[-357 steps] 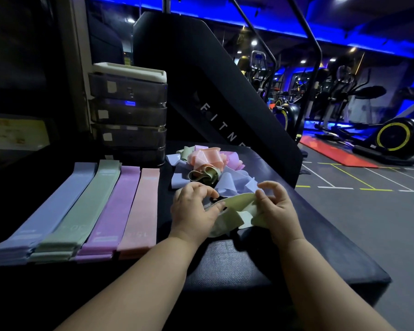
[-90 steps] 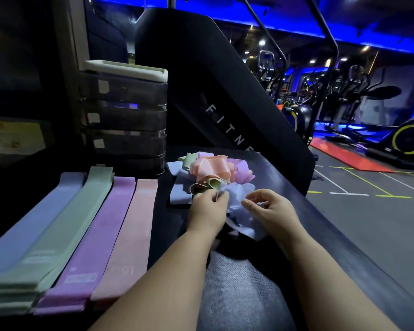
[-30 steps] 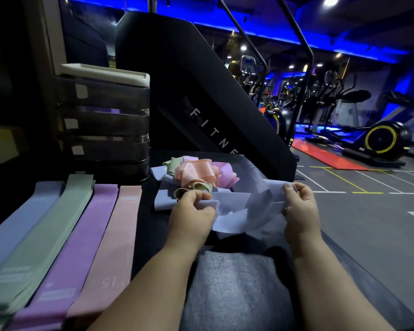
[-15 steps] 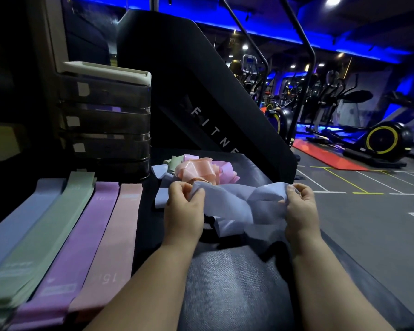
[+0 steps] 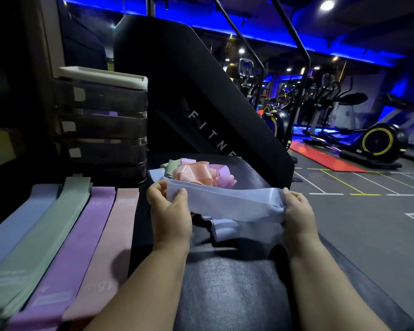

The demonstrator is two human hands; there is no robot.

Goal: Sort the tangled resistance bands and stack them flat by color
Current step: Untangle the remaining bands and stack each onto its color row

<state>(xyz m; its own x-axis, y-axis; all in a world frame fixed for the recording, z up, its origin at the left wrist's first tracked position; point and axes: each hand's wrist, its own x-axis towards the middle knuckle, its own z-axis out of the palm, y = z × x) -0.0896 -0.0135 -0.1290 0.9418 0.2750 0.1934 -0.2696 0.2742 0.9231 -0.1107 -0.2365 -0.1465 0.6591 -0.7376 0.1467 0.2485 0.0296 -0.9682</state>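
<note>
A light blue band [image 5: 227, 203] is stretched out between my hands above the black bench. My left hand [image 5: 170, 211] pinches its left end and my right hand [image 5: 296, 216] grips its right end. Another crumpled blue band [image 5: 225, 229] lies under it. Behind them sits the tangled pile [image 5: 196, 174] of pink, purple, green and blue bands. At the left lie flat stacks side by side: blue stack [image 5: 17, 225], green stack [image 5: 41, 235], purple stack [image 5: 74, 244] and pink stack [image 5: 108, 240].
The black padded bench [image 5: 232, 287] carries everything. A stack of dark drawers [image 5: 101, 125] with a white lid stands at the back left. A big black slanted machine panel [image 5: 201, 96] rises behind the pile. Gym floor [image 5: 368, 223] drops off on the right.
The blue band has been lifted out of the pile and pulled flatter and wider between my hands, which have moved apart. The flat stacks have not moved.
</note>
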